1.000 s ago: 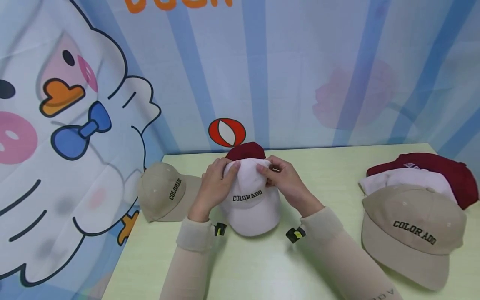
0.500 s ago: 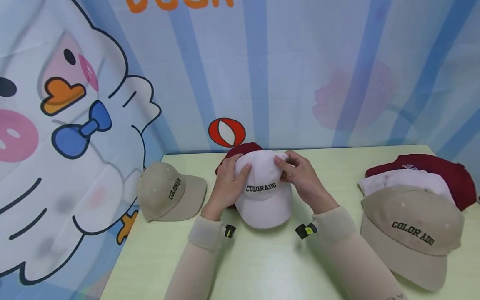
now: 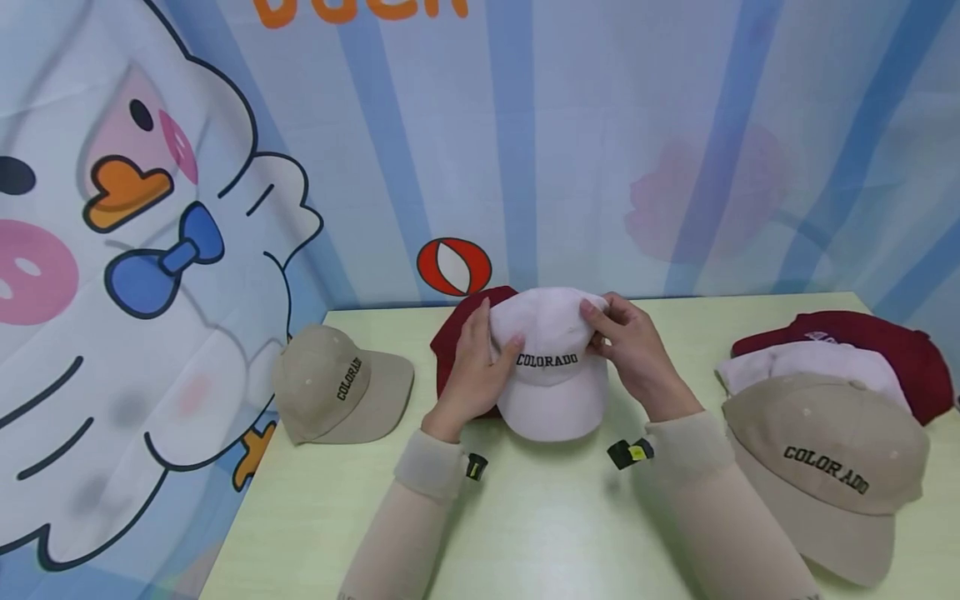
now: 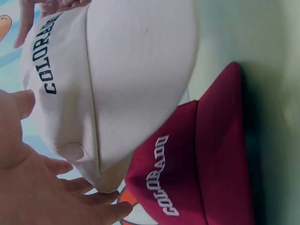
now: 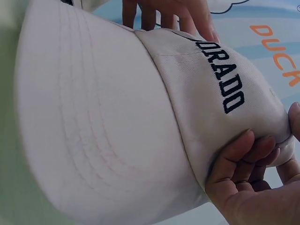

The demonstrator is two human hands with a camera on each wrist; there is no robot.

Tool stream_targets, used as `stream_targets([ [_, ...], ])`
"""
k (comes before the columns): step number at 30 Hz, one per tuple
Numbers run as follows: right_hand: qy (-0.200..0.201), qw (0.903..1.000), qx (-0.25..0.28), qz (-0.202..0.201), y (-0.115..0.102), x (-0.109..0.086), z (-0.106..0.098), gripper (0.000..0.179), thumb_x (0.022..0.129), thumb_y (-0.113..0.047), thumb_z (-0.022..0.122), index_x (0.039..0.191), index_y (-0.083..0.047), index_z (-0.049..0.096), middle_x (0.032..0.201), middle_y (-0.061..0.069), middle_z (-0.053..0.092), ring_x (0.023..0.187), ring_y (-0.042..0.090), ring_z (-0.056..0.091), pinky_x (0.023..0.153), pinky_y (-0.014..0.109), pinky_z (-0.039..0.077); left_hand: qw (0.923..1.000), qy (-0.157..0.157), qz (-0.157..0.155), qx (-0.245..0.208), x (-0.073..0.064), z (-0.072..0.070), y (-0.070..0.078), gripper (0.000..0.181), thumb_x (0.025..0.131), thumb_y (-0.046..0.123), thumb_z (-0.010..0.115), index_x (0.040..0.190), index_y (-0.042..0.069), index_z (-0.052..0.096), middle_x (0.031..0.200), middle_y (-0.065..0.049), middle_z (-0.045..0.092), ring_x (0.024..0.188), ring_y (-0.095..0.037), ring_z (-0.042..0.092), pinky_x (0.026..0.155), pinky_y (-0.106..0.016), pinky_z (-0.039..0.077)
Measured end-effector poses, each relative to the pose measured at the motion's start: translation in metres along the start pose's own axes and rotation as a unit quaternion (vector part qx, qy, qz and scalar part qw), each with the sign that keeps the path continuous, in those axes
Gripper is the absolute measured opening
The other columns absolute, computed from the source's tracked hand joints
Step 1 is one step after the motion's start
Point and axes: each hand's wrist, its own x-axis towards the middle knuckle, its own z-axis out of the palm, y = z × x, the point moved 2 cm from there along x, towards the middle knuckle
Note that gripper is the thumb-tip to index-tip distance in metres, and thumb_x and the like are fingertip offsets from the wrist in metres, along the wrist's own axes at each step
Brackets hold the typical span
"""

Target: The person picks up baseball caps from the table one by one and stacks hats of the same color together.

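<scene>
White cloth fills your two hands: the white cap (image 3: 551, 383) is between them, over the worktop (image 3: 555, 517), its brim towards you. Your right hand (image 3: 637, 354) pinches the crown at that side with bent fingers; your left hand (image 3: 476, 371) lies against the other side, fingers extended and thumb touching the front.

Your left wrist view shows white COLORADO lettering on the maroon cap (image 3: 453, 333) just left of the white cap, which your left hand hides in the head view. Your right wrist view shows the rows of brim stitching and the word DUCK whole on the backdrop (image 3: 585, 150).

Only the head view gives you every cap, six in all: two white, two maroon, two beige. One beige cap (image 3: 337, 387) sits farther left of the white cap; three overlapping caps (image 3: 832, 467) lie well to its right.
</scene>
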Motion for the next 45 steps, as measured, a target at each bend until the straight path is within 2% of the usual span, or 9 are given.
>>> stream_targets([
  [4, 0.008, 0.9998, 0.016, -0.003, -0.001, 0.001, -0.009, 0.027, 0.097, -0.043, 0.07, 0.091, -0.019, 0.057, 0.09, -0.005, 0.05, 0.083, 0.012, 0.049, 0.073, 0.025, 0.049, 0.9998, -0.017, -0.007, -0.002, 0.0, 0.009, 0.0, 0.088, 0.104, 0.052, 0.053, 0.168, 0.018, 0.002, 0.174, -0.009, 0.008, 0.161, -0.031, 0.012, 0.126, -0.063, 0.019],
  [7, 0.015, 0.9995, 0.026, -0.003, -0.003, 0.001, -0.016, 0.029, 0.096, -0.042, 0.07, 0.091, -0.018, 0.057, 0.09, -0.005, 0.051, 0.082, 0.012, 0.049, 0.072, 0.025, 0.05, 0.9995, -0.029, -0.011, -0.002, 0.0, 0.015, 0.001, 0.089, 0.104, 0.054, 0.052, 0.168, 0.021, 0.001, 0.175, -0.007, 0.004, 0.162, -0.031, 0.008, 0.126, -0.063, 0.019],
  [11, 0.023, 0.9992, 0.032, 0.001, -0.006, 0.001, -0.025, 0.03, 0.095, -0.043, 0.071, 0.092, -0.017, 0.057, 0.091, -0.005, 0.053, 0.081, 0.012, 0.051, 0.072, 0.025, 0.051, 0.9988, -0.044, -0.019, -0.01, 0.0, 0.023, 0.004, 0.09, 0.103, 0.056, 0.053, 0.168, 0.022, 0.001, 0.176, -0.006, 0.001, 0.162, -0.03, 0.006, 0.123, -0.062, 0.028],
  [19, 0.035, 0.9982, 0.048, 0.008, -0.007, 0.002, -0.042, 0.029, 0.094, -0.044, 0.072, 0.093, -0.018, 0.059, 0.089, -0.007, 0.054, 0.081, 0.011, 0.051, 0.073, 0.024, 0.051, 0.9964, -0.078, -0.028, -0.015, -0.002, 0.036, 0.012, 0.09, 0.104, 0.058, 0.048, 0.167, 0.017, -0.001, 0.176, -0.004, -0.01, 0.163, -0.029, -0.001, 0.127, -0.057, 0.022],
  [25, 0.055, 0.9973, 0.046, 0.016, -0.007, 0.003, -0.053, 0.03, 0.093, -0.045, 0.073, 0.096, -0.018, 0.061, 0.089, -0.007, 0.054, 0.08, 0.011, 0.051, 0.071, 0.024, 0.05, 0.9948, -0.097, -0.022, -0.022, -0.001, 0.05, 0.015, 0.091, 0.105, 0.06, 0.046, 0.166, 0.012, -0.001, 0.175, -0.004, -0.016, 0.163, -0.029, -0.003, 0.127, -0.054, 0.021],
  [35, 0.087, 0.9942, 0.022, 0.059, -0.001, 0.011, -0.063, 0.037, 0.093, -0.049, 0.072, 0.101, -0.016, 0.057, 0.088, -0.006, 0.051, 0.085, 0.013, 0.048, 0.072, 0.023, 0.051, 0.9906, -0.133, -0.031, -0.01, 0.004, 0.073, 0.015, 0.092, 0.105, 0.059, 0.046, 0.166, 0.008, 0.0, 0.175, -0.006, -0.014, 0.163, -0.023, -0.005, 0.13, -0.045, 0.015],
  [41, 0.099, 0.9911, 0.017, 0.087, 0.009, 0.022, -0.07, 0.035, 0.094, -0.048, 0.071, 0.099, -0.016, 0.055, 0.082, -0.007, 0.05, 0.083, 0.011, 0.047, 0.071, 0.021, 0.051, 0.987, -0.158, -0.028, 0.009, 0.004, 0.086, 0.014, 0.091, 0.105, 0.06, 0.044, 0.166, 0.005, 0.003, 0.175, -0.01, -0.01, 0.163, -0.024, -0.002, 0.131, -0.042, 0.013],
  [45, 0.106, 0.9889, -0.005, 0.104, 0.015, 0.029, -0.073, 0.035, 0.096, -0.05, 0.067, 0.101, -0.018, 0.055, 0.084, -0.007, 0.05, 0.086, 0.012, 0.047, 0.073, 0.021, 0.051, 0.9826, -0.182, -0.031, 0.023, 0.002, 0.094, 0.015, 0.092, 0.105, 0.062, 0.042, 0.166, 0.006, 0.004, 0.175, -0.009, -0.009, 0.163, -0.024, 0.0, 0.131, -0.042, 0.014],
])
